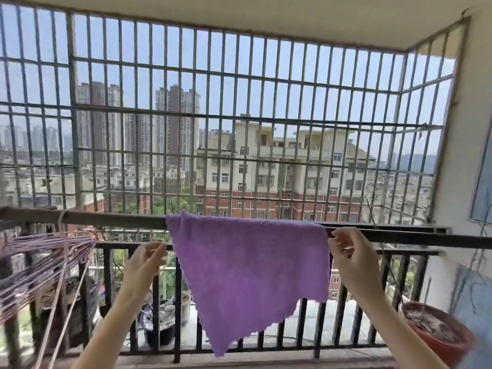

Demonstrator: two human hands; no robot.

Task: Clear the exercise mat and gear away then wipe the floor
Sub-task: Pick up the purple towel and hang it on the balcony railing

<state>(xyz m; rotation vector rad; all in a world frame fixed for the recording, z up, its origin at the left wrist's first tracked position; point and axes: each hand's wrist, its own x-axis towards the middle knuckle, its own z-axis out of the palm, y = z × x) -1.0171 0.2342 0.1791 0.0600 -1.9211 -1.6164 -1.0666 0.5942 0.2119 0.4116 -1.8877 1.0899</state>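
Up on the balcony here, and the purple microfiber cloth (247,272) is draped over the horizontal drying pole (111,219) that runs across in front of the black railing (300,315), hanging skewed so one scalloped corner dips low toward the railing's foot. My left hand (145,265) is raised just beside the cloth's left edge, fingers loosely extended toward it; whether the fingertips actually touch the fabric I cannot tell from here, and it looks empty. My right hand (348,253) is at the cloth's upper right corner, thumb and fingers curled in right against the hem as if pinching it where it meets the pole. Judging the fabric: it's thin, soft and floppy, light enough to lift with two fingers, with a fuzzy nap that should catch on the pole a little, not slide. I'd take it by the two top corners, one in each hand, so it comes off flat without bunching. If it's damp it will cling and weigh a touch more. No mat or gear in sight, so I read this as fetching or hanging the wiping cloth. Off to the left a bundle of pink hangers (40,262) dangles from the pole; a red flowerpot (436,334) sits low right.
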